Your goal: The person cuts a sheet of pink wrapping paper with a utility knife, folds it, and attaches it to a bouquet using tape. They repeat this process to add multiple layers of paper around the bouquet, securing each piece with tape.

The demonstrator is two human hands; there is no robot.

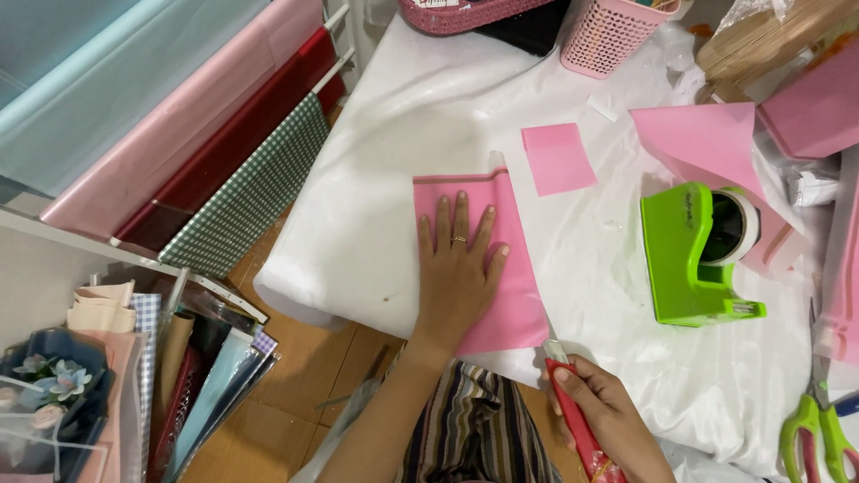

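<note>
The table fills most of the view, draped in a white cloth, and it carries everything in play here. Off to the left, long rolls of wrapping sheet hang on a rack, pink, dark red and green check side by side. On the right sits a bright green tape dispenser, upright, with its roll showing, and behind it lies a large folded pink sheet. Front and centre is the pink paper, lying flat near the table's near edge, its long side running away from the person. The left hand is pressed flat on top of it, fingers spread wide, palm down, a ring on one finger, pinning the paper to the cloth. Down at the near right corner of that paper, the right hand is wrapped tight round a red utility knife, fingers curled closed on the handle, and the blade tip sits right at the paper's lower right edge. At the top of the table stand a pink mesh basket and a darker pink one just beside it. A smaller pink square lies apart from the main paper, up and to the right. At the far right edge, green-handled scissors rest on the cloth, well apart from both hands.
</note>
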